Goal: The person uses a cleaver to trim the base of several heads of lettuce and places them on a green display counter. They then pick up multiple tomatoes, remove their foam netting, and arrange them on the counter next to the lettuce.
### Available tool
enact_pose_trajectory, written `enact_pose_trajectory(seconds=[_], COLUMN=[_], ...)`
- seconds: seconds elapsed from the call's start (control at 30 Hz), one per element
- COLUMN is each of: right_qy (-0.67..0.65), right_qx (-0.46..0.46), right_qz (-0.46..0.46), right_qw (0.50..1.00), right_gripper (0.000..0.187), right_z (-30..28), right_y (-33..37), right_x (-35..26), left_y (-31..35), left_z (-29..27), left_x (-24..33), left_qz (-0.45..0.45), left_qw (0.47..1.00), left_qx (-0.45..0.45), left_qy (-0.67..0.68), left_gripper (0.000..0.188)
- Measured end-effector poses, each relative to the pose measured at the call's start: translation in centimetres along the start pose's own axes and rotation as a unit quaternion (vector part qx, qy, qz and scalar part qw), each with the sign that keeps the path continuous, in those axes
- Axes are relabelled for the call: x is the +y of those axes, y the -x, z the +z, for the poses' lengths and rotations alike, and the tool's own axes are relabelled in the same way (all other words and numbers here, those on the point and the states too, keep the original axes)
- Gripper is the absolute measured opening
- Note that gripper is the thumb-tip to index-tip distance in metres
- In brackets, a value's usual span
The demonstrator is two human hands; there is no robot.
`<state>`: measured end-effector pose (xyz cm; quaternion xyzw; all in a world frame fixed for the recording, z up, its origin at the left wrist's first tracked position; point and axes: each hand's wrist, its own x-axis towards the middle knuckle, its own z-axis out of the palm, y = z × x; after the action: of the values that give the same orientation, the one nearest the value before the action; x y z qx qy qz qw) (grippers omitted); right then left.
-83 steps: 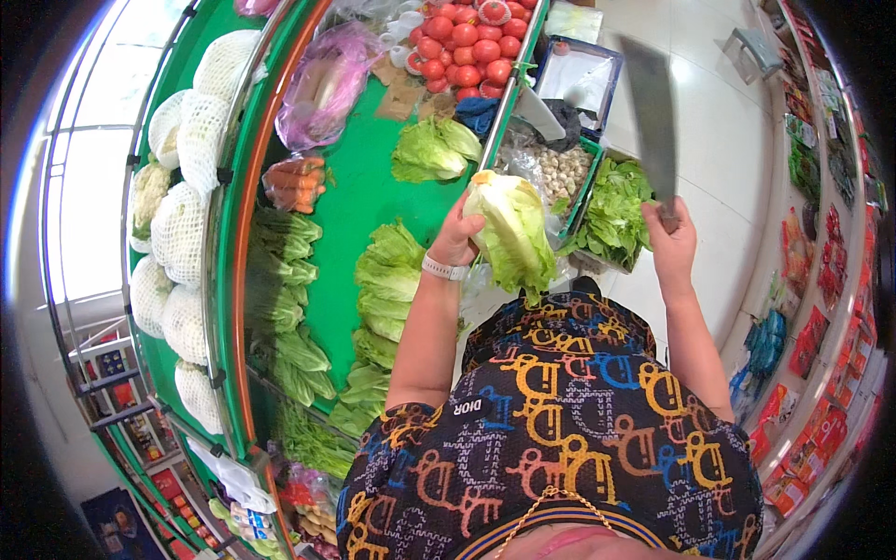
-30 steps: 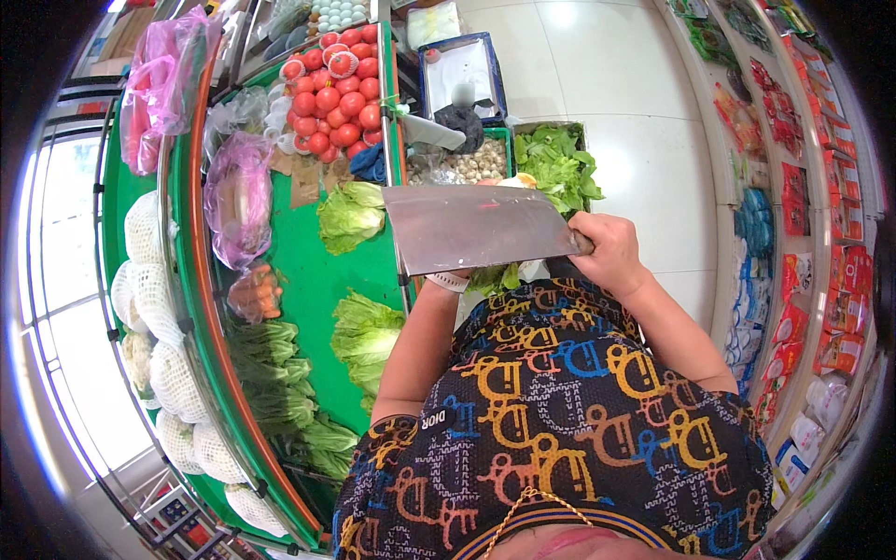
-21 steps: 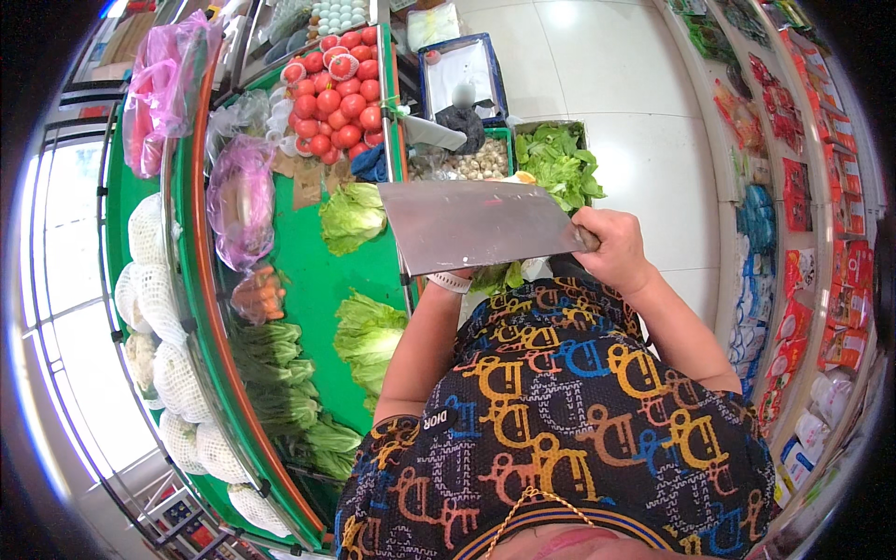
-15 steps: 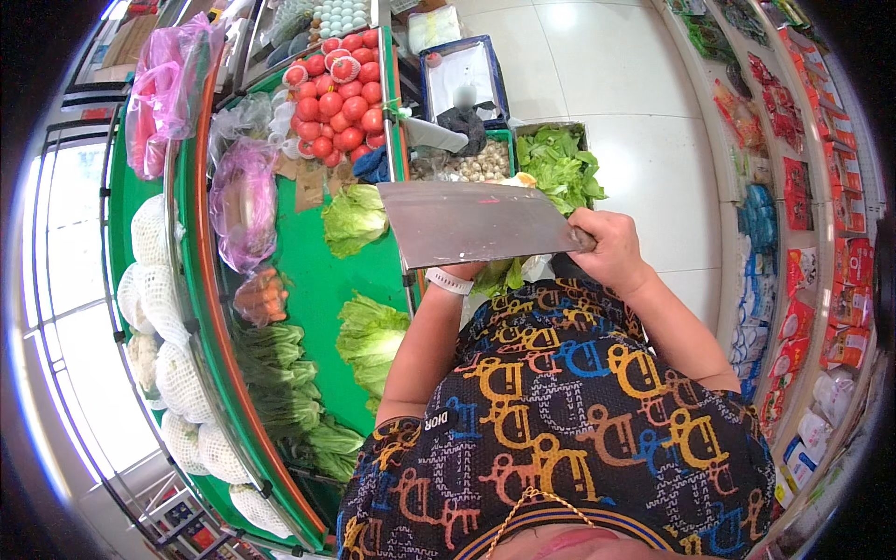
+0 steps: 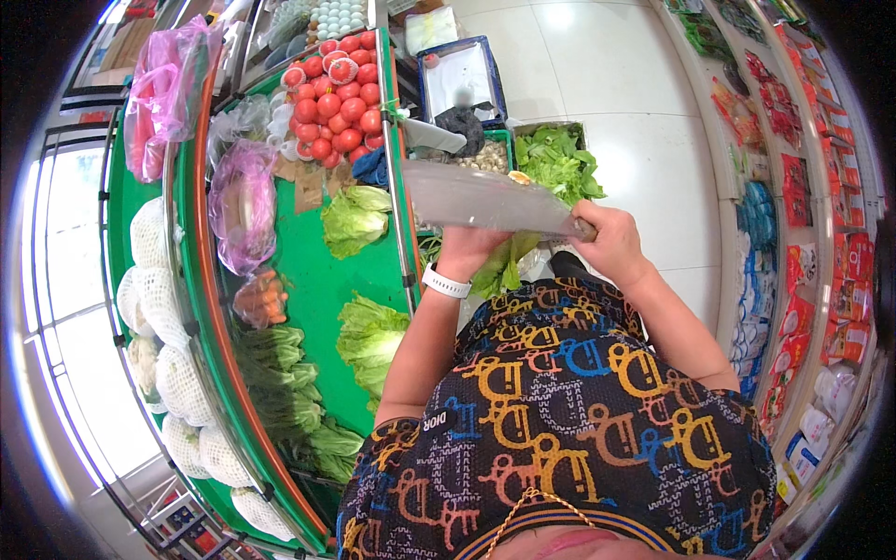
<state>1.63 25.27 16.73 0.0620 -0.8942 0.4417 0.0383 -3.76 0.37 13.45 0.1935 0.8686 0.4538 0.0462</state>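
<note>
One crate [image 5: 511,147] holds garlic [image 5: 487,158]; right fingers [image 5: 597,217] grip cleaver [image 5: 490,198]; left hand [image 5: 469,246]: fingers hidden, unclear.

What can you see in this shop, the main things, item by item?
held lettuce: one, green, centre, partly hidden
cleaver: one, grey, overlapping held lettuce
loose lettuces: at least two, green, on stand
tomatoes: many, red, stand's far end
carrots: several, orange, bagged on stand
netted vegetables: several, white, far left
bulbs: many, whitish, beyond cleaver
leafy greens: uncounted, green, right of bulbs
packets: many, mostly red, far right
left hand: one, bare, at held lettuce
right hand: one, bare, gripping cleaver
</note>
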Motion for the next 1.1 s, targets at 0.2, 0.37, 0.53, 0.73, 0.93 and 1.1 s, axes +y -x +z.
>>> enact_pose_trajectory(seconds=[0.2,0.37,0.53,0.73,0.93,1.1], right_qy=[0.0,-0.152,-0.3,-0.366,-0.26,-0.203], right_qx=[-0.019,0.022,0.018,-0.082,-0.009,0.014], right_qz=[0.161,0.199,0.192,0.229,0.176,0.15], right_qw=[0.987,0.968,0.934,0.898,0.949,0.968], right_gripper=[0.023,0.028,0.044,0.044,0.04,0.036], right_z=[-0.3,0.4,-0.3,-0.6,1.9,2.7], right_y=[0.9,-0.1,-3.4,-4.7,-5.5,-6.8], right_x=[4.2,3.9,-0.3,-0.9,-0.7,3.7], left_y=[-0.8,-0.9,-1.3,-2.1,0.6,4.4], left_z=[-1.4,-0.7,-0.6,-1.2,-2.1,-4.9], left_x=[4.1,1.0,0.1,1.7,-0.7,-3.6], left_qz=[-0.172,-0.123,-0.117,-0.128,-0.109,-0.106], left_qw=[0.98,0.933,0.857,0.802,0.743,0.78], left_qx=[-0.017,-0.062,-0.12,-0.163,-0.094,0.062], left_qy=[0.097,0.333,0.487,0.56,0.654,0.613], left_gripper=[0.066,0.073,0.082,0.093,0.095,0.077])
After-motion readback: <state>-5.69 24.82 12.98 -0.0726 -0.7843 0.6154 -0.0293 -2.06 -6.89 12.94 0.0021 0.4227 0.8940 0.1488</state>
